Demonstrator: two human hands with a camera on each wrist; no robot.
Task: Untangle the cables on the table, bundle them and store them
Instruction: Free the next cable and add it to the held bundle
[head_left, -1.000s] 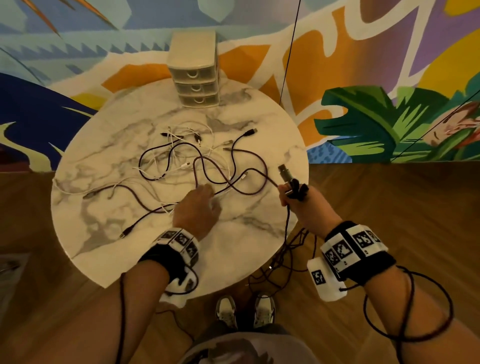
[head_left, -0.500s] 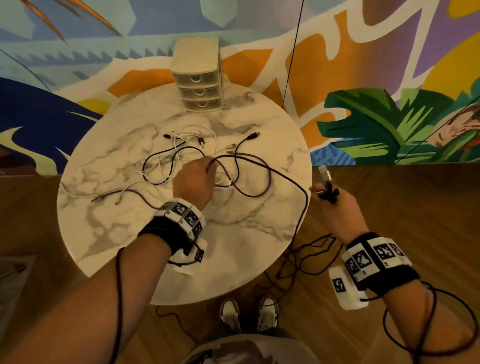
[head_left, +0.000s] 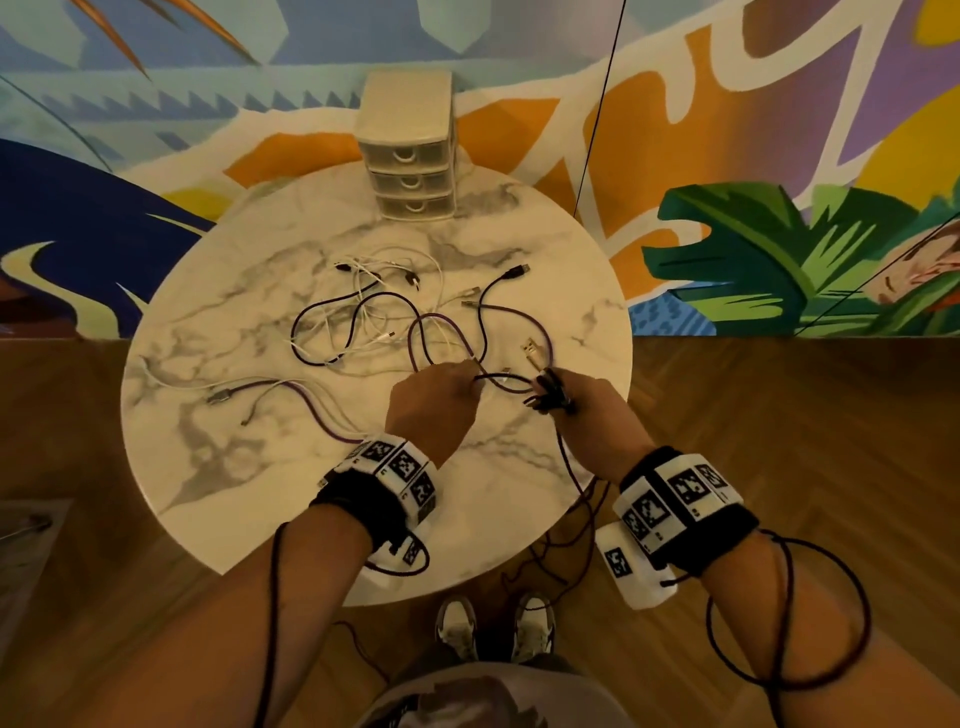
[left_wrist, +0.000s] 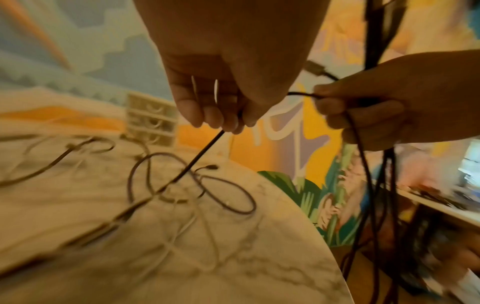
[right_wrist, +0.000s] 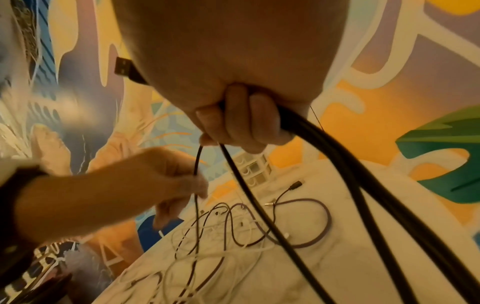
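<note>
- Dark cable (head_left: 563, 457): several gathered loops are clasped in the right hand (head_left: 592, 410), its fingers (right_wrist: 241, 123) curled round them; the slack hangs past the edge of the marble table (head_left: 291, 488) toward the floor. A USB plug (head_left: 530, 349) stands out above the fist.
- Left hand (head_left: 434, 402): one strand of the same dark cable is pinched between thumb and fingertips (left_wrist: 221, 121), close beside the right hand; from the pinch it runs down into the tangle.
- Tangle of cables (head_left: 395, 322): purple and white leads lie crossed on the middle of the table, well apart from the drawer unit (head_left: 408, 150) at the far edge. All three drawers appear closed.
- Handling, as judged: the cables are taken to be light and limp, with a little spring that lets loose coils unwind; smooth jackets may slip through a weak pinch.
- Hold, as judged: the jacket is best gripped a short way behind a plug, not at the plug itself, and drawn gently so that crossings are not tightened into knots.
</note>
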